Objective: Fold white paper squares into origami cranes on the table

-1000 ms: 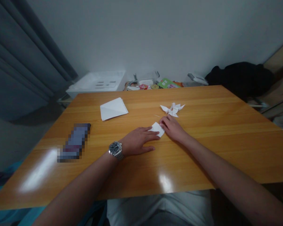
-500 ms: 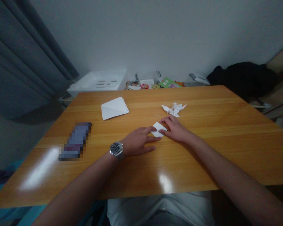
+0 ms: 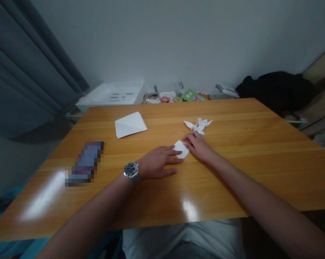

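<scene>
A small folded white paper [image 3: 181, 148] lies on the wooden table [image 3: 232, 169] in front of me. My left hand [image 3: 158, 163], with a metal wristwatch [image 3: 131, 170], lies flat with fingers stretched out, fingertips pressing the paper's left edge. My right hand [image 3: 198, 145] has its fingers curled and pressed down on the paper's right edge. Just beyond the right hand sits a finished white origami figure [image 3: 198, 125].
A larger folded white sheet [image 3: 130, 124] lies at the far left of the table. A pixelated dark object [image 3: 85, 163] lies at the left. Behind the table stand a white box [image 3: 111, 94], small colourful items [image 3: 178, 96] and a black bundle [image 3: 275, 88].
My right hand slid along the small paper's edge toward me and back again. The left hand stayed pressed on the paper. The view shifted slightly.
</scene>
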A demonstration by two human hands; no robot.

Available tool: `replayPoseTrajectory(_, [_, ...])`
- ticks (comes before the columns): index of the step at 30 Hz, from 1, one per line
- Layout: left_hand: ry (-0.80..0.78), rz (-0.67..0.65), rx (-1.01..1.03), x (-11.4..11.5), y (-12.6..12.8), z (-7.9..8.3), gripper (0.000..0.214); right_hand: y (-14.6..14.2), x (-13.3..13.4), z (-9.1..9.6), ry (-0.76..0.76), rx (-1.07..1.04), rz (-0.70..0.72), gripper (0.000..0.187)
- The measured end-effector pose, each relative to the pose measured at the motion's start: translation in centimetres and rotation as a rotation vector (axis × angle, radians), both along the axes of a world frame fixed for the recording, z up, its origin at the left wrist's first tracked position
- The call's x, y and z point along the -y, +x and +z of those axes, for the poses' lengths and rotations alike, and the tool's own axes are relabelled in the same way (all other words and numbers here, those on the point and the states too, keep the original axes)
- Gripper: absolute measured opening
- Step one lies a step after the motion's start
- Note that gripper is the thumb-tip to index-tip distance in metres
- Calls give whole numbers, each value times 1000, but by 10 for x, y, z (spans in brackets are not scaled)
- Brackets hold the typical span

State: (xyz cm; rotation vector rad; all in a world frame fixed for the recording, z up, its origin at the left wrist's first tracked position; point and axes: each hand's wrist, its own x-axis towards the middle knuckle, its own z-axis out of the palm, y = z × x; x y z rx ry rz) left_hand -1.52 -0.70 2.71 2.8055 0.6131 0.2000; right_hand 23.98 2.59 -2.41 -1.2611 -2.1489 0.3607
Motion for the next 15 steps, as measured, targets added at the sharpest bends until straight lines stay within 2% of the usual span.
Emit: replayPoseTrajectory(15, [-14,-11,6,-1,-2,-1,42,2,-2,0,-4,20,58,16])
